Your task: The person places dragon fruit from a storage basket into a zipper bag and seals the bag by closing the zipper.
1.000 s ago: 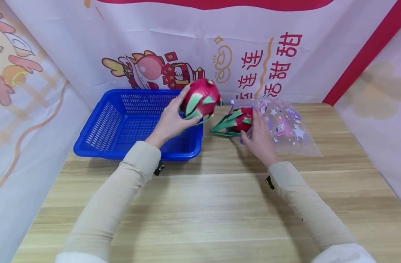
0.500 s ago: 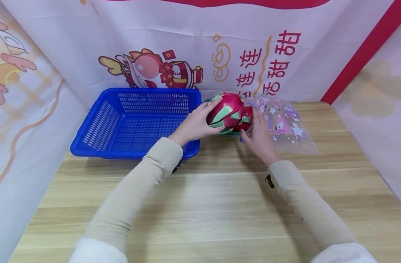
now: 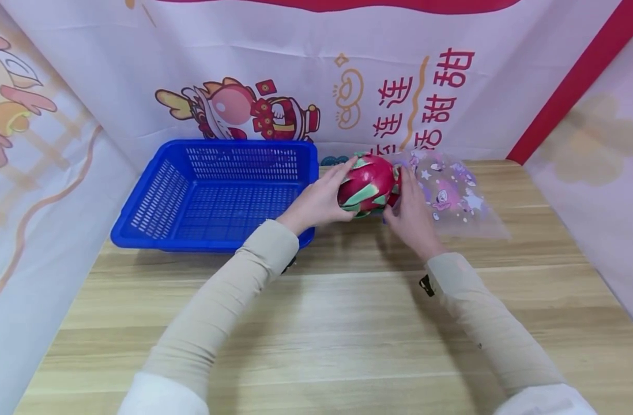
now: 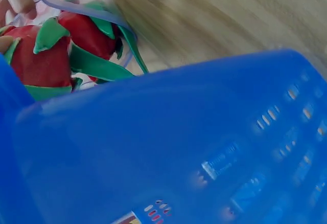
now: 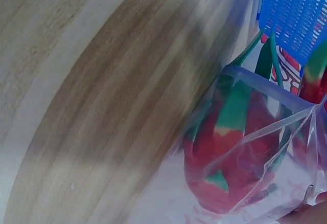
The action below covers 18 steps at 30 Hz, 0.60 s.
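1. Left hand (image 3: 321, 197) grips dragon fruit (image 3: 369, 181), centre frame; its long axis unclear.
2. Right hand (image 3: 414, 216) holds clear bag (image 3: 453, 202); bagged fruit (image 5: 230, 147) near upright in right-wrist view, leafy end up.
3. Wood-grain table (image 3: 347, 328); printed white cloth walls (image 3: 296, 34).

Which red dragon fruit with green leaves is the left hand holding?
The left dragon fruit in the head view; the other one lies mostly inside the clear plastic bag.

Head view: bagged dragon fruit (image 5: 209, 155) mostly hidden behind nearer fruit (image 3: 367, 180); basket (image 4: 143, 132) cropped in wrist views.
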{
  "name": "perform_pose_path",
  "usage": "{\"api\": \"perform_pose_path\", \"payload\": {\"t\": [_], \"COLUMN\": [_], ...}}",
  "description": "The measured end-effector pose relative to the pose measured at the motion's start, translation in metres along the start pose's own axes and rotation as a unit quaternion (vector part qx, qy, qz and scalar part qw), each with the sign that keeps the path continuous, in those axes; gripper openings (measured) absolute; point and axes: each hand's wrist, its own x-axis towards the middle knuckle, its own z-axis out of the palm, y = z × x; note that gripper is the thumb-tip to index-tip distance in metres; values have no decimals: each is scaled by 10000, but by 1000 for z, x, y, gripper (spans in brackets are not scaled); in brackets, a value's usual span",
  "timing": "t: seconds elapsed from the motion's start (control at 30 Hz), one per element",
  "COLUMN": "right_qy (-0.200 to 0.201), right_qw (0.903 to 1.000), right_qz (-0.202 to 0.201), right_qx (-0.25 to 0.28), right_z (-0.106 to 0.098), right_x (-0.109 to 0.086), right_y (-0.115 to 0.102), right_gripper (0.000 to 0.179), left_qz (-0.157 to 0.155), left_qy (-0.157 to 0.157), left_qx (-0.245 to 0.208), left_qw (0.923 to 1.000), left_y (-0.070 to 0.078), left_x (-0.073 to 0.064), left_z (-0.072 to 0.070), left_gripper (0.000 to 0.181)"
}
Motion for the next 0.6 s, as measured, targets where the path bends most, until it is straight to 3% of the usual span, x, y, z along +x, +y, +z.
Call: {"api": "perform_pose_path", "payload": {"t": [0.23,0.6], "right_qy": [152,-26], "right_qw": [9997,9993], "right_qz": [-177,-308], "right_qx": [96,233], "right_z": [0,-6], "right_x": [-1,-6], "right_y": [1,7], "right_gripper": [86,90], "left_qz": [-175,-334], "left_qy": [45,-21], "left_qx": [267,513], "left_qw": [9995,9981], "left_y": [7,4], "left_x": [4,5], "left_z": [7,8], "left_gripper": [96,96]}}
